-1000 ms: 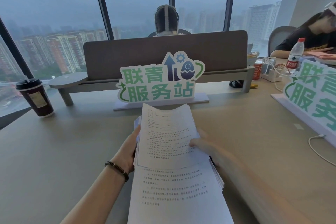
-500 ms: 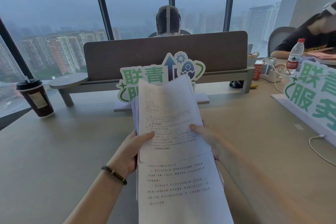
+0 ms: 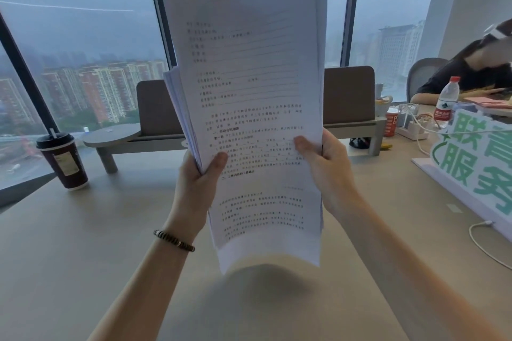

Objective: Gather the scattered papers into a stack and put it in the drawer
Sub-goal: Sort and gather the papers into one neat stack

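A thick stack of printed white papers (image 3: 249, 91) stands upright in the air above the beige desk (image 3: 83, 257), its sheets unevenly aligned at the top and left edges. My left hand (image 3: 198, 183), with a beaded bracelet at the wrist, grips the stack's left edge, thumb on the front sheet. My right hand (image 3: 327, 163) grips the right edge, thumb also on the front. The stack's lower edge hangs clear of the desk and casts a shadow below. No drawer is in view.
A dark lidded coffee cup (image 3: 63, 160) stands at the left. A grey divider screen (image 3: 349, 97) crosses the desk's far side. A green-lettered sign (image 3: 479, 158), a white cable (image 3: 482, 241), a water bottle (image 3: 446, 102) and a seated person (image 3: 471, 69) are at the right.
Both hands have lifted the paper stack off the desk and tipped it upright, up toward the camera; it now hides the centre sign and the person behind the divider.
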